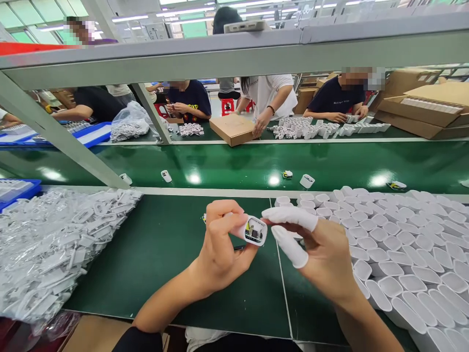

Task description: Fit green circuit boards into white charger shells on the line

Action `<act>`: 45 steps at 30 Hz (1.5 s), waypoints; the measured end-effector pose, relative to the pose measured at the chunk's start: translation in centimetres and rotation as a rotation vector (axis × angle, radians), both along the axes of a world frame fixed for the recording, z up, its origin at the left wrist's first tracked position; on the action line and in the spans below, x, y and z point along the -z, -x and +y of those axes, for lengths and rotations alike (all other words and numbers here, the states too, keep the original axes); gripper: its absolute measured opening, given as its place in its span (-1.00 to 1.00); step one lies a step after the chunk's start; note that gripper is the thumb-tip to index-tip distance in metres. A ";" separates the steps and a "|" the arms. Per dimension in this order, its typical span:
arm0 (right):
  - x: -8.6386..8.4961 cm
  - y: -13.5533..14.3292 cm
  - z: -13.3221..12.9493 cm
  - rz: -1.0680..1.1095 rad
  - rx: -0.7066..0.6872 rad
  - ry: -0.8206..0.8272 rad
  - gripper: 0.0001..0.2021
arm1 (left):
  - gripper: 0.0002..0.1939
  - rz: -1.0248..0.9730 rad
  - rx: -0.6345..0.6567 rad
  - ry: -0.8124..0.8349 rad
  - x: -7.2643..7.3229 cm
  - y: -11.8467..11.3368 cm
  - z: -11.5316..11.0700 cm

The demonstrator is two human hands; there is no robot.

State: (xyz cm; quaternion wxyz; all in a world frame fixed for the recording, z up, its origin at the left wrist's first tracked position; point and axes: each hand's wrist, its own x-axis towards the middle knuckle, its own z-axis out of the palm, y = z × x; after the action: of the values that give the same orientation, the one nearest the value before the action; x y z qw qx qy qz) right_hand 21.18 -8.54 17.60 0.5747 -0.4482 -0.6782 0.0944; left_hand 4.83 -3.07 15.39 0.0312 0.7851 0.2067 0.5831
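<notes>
A small white housing point(255, 231) with an open end showing a circuit board and a yellow part is held between the fingers and thumb of my left hand point(225, 242). White finger covers sit on the thumb and a finger of my right hand point(311, 239), which is just right of the housing with its fingers apart and nothing visible between them. To the right stand many white open-ended shells point(388, 269) in rows. A heap of small white plastic parts point(62, 244) in clear plastic lies at the left.
A green conveyor point(227, 164) crosses ahead, carrying a few scattered white housings point(307, 181). A metal frame post point(73, 137) slants down at the left. Beyond, people work at a bench with a cardboard box point(234, 129) and piled parts.
</notes>
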 end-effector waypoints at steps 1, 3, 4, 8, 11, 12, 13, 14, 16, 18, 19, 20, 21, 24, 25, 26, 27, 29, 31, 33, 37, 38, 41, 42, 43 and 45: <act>-0.1 0.0 -0.1 -0.040 0.004 0.017 -0.86 | -0.46 0.019 0.007 -0.007 0.0 0.1 0.0; -0.2 0.1 -0.2 -0.098 0.004 0.039 -0.85 | -0.47 0.054 0.029 -0.026 0.0 0.1 -0.1; -0.3 0.1 -0.3 -0.120 0.006 0.052 -0.84 | -0.47 0.072 0.039 -0.032 0.0 0.2 -0.1; -0.5 0.2 -0.6 -0.158 0.009 0.129 -0.81 | -0.46 0.118 0.052 -0.027 0.2 0.2 -0.2; -0.6 0.1 -0.7 -0.176 0.013 0.141 -0.81 | -0.46 0.128 0.050 -0.040 0.3 0.0 -0.4; -0.6 0.1 -0.7 -0.186 0.017 0.137 -0.81 | -0.46 0.132 0.048 -0.049 0.2 0.0 -0.4; -0.6 0.1 -0.6 -0.202 0.020 0.130 -0.81 | -0.46 0.136 0.044 -0.060 0.2 -0.1 -0.4; -0.6 0.0 -0.6 -0.219 0.021 0.114 -0.81 | -0.45 0.138 0.040 -0.069 0.2 -0.1 -0.4; -0.4 -0.1 -0.5 -0.256 0.019 0.068 -0.82 | -0.45 0.156 0.039 -0.064 0.0 0.0 -0.5; -0.2 -0.2 -0.5 -0.288 0.011 0.027 -0.84 | -0.45 0.187 0.050 -0.027 -0.2 0.3 -0.5; -0.1 -0.3 -0.5 -0.297 0.006 0.024 -0.85 | -0.46 0.204 0.057 -0.001 -0.3 0.5 -0.6; 0.0 -0.3 -0.5 -0.300 0.000 0.030 -0.86 | -0.46 0.221 0.064 0.025 -0.4 0.7 -0.6; 0.0 -0.3 -0.5 -0.301 -0.006 0.041 -0.87 | -0.47 0.233 0.069 0.045 -0.5 0.9 -0.7; 0.2 -0.3 -0.5 -0.290 -0.016 0.052 -0.87 | -0.48 0.262 0.075 0.067 -0.8 1.3 -0.7; 0.1 -0.2 -0.5 -0.285 -0.020 0.047 -0.87 | -0.48 0.277 0.074 0.064 -0.9 1.4 -0.7; 0.1 -0.2 -0.5 -0.279 -0.022 0.041 -0.87 | -0.49 0.296 0.072 0.055 -1.0 1.4 -0.7; 0.1 -0.2 -0.5 -0.272 -0.022 0.039 -0.87 | -0.49 0.319 0.072 0.044 -1.0 1.5 -0.6; 0.0 -0.1 -0.5 -0.254 -0.020 0.042 -0.87 | -0.47 0.365 0.089 0.026 -1.1 1.6 -0.5; -0.1 0.0 -0.5 -0.232 -0.017 0.059 -0.87 | -0.47 0.388 0.120 0.022 -1.1 1.7 -0.4; -0.2 0.0 -0.5 -0.208 -0.009 0.081 -0.88 | -0.49 0.385 0.140 0.033 -1.1 1.7 -0.3; -0.5 -0.2 -0.6 -0.169 0.018 0.077 -0.86 | -0.50 0.369 0.151 0.070 -1.1 1.5 -0.2; -0.6 -0.3 -0.7 -0.164 0.019 0.074 -0.86 | -0.49 0.365 0.158 0.079 -1.1 1.4 -0.2; -0.9 -0.6 -0.8 -0.186 0.004 0.106 -0.88 | -0.49 0.359 0.174 0.101 -1.1 1.3 -0.1; -1.0 -0.7 -0.8 -0.200 0.000 0.126 -0.89 | -0.49 0.361 0.177 0.105 -1.1 1.3 -0.1; -1.0 -0.7 -0.8 -0.214 -0.003 0.143 -0.89 | -0.48 0.368 0.179 0.106 -1.2 1.3 -0.1; -0.9 -0.7 -0.7 -0.235 0.005 0.156 -0.89 | -0.47 0.389 0.180 0.100 -1.2 1.4 -0.1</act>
State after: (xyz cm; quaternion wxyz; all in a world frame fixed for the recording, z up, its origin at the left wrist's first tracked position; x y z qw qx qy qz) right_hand 21.86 -9.28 18.45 0.4550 -0.5012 -0.7303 0.0924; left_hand 3.47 -3.20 16.54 0.0814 0.8956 0.1665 0.4043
